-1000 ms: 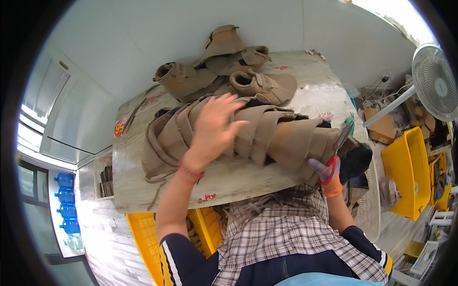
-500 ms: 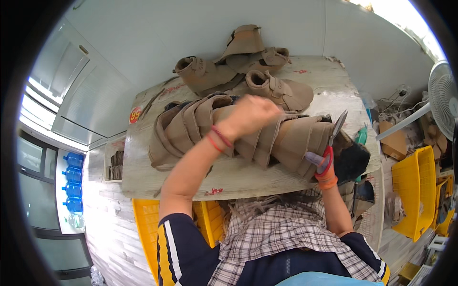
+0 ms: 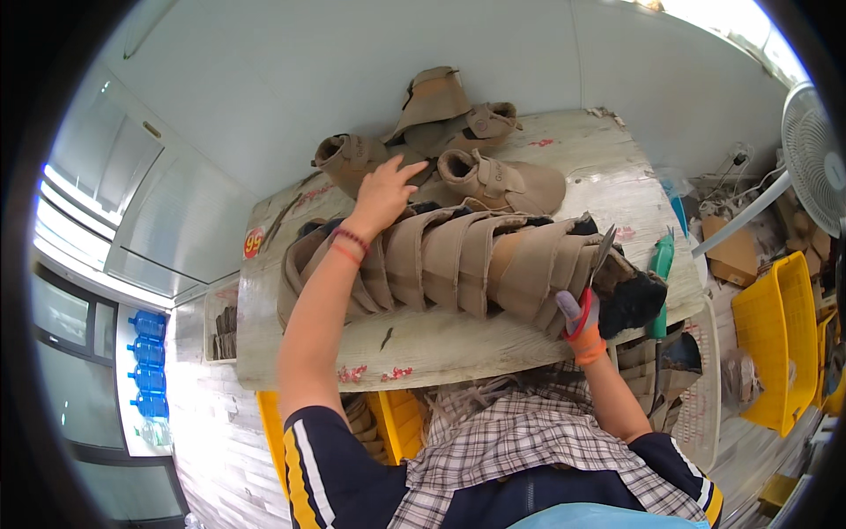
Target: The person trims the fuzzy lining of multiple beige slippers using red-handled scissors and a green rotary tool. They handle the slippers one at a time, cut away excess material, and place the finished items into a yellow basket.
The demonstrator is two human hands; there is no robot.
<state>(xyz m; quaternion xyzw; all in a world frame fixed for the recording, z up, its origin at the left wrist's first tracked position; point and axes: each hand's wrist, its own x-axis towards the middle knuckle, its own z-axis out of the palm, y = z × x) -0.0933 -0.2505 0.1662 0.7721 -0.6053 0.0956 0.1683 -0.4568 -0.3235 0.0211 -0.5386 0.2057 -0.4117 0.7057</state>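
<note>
A long row of tan shoe uppers (image 3: 454, 264), nested one into another, lies across the table. At its far left side, my left hand (image 3: 383, 196) reaches over the row with fingers spread, holding nothing; whether it touches the uppers beneath is unclear. A separate shoe upper (image 3: 533, 187) with a strap lies to its right. My right hand (image 3: 583, 331), in an orange and grey glove, grips red-handled scissors (image 3: 604, 251) at the row's right end. Their blades point up and away. Dark lining (image 3: 636, 301) sticks out of the end upper beside this hand.
More tan uppers (image 3: 434, 101) are heaped at the table's back, against the wall. A green tool (image 3: 661, 260) sits at the right table edge. Yellow crates (image 3: 775, 344) and a white fan (image 3: 812, 163) stand to the right. Blue water bottles (image 3: 148, 366) line the left.
My left hand has moved left, off the middle of the row, and its closed fingers have spread. The row's uppers show more clearly. My right hand still holds the scissors at the right end.
</note>
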